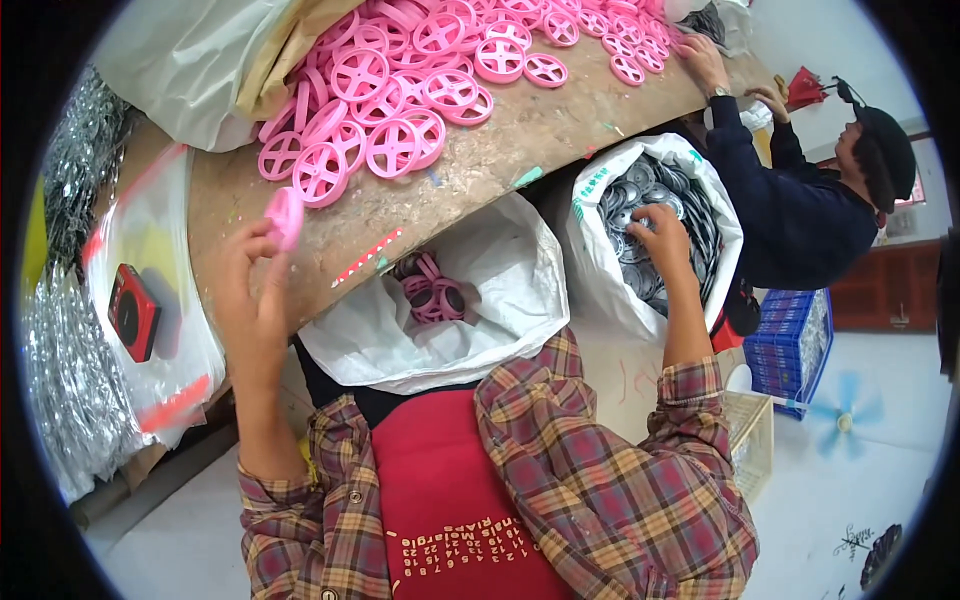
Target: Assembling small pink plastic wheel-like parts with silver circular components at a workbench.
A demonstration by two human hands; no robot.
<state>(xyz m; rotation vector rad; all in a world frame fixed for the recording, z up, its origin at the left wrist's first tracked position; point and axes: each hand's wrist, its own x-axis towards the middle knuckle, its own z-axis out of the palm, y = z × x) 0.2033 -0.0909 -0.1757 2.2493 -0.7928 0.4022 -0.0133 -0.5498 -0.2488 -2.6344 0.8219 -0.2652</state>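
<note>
My left hand [258, 280] pinches a pink spoked wheel [287, 218] by its lower edge, just over the near left part of the worktable. Beyond it lies a large heap of pink wheels [393, 148]. My right hand [664, 243] reaches into a white sack [733, 235] full of grey discs [655, 182]. Its thumb and fingers curl closely at the discs; what sits between them is too small to make out. Between my forearms, a second white sack [515, 255] hangs against the table edge, with a few pink wheels with dark centres [437, 300] inside.
The brown worktable [560, 120] curves across the front. To the left are a red device [133, 312] on plastic bags [185, 340] and silvery tinsel strands [85, 370]. A co-worker [800, 215] in dark clothes stands at the right, near a blue crate [790, 335] and a fan [845, 420].
</note>
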